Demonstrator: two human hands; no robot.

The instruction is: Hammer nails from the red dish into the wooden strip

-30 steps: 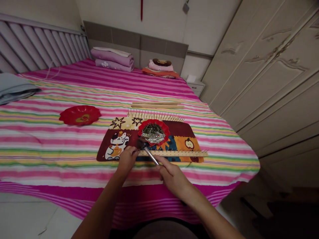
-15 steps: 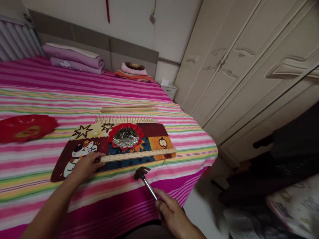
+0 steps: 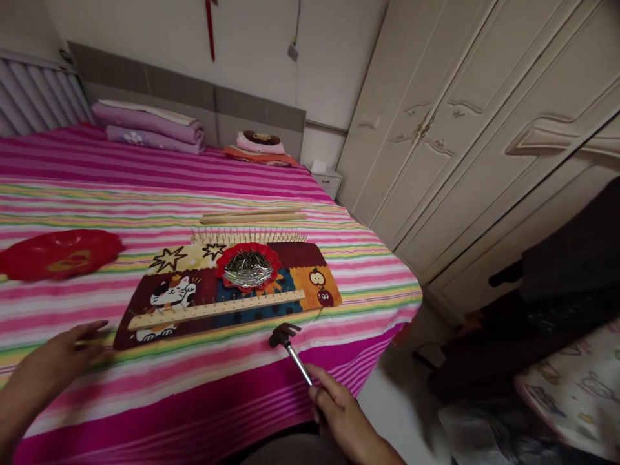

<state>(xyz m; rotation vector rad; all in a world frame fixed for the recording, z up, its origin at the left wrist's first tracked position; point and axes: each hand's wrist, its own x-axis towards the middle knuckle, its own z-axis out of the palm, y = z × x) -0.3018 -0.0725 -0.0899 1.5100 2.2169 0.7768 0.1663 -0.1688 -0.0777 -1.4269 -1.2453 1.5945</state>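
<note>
My right hand (image 3: pixel 341 410) is wrapped around the handle of a claw hammer (image 3: pixel 285 337), its dark head hanging just in front of the mat. On the patterned mat (image 3: pixel 317 255) lies a pale wooden strip (image 3: pixel 217 310) with several nails standing up along it. My left hand (image 3: pixel 61 365) is beyond the strip's left end, apart from it, fingers stretched out and open. Behind the strip sits a red scalloped bowl (image 3: pixel 221 266) full of loose nails (image 3: pixel 248 267). A strip bristling with nails (image 3: pixel 252 236) lies along the mat's far edge.
Bare wooden strips (image 3: pixel 249 216) lie farther back on the striped bedcover (image 3: pixel 368 258). At left is a red plate (image 3: pixel 62 254). Folded purple bedding (image 3: pixel 150 129) rests by the headboard; a wardrobe (image 3: pixel 465 129) stands on the right.
The wooden strip has shifted left across the mat, its left end now over the cat picture. My left hand has let go and moved left. The hammer stays in my right hand, nearly still.
</note>
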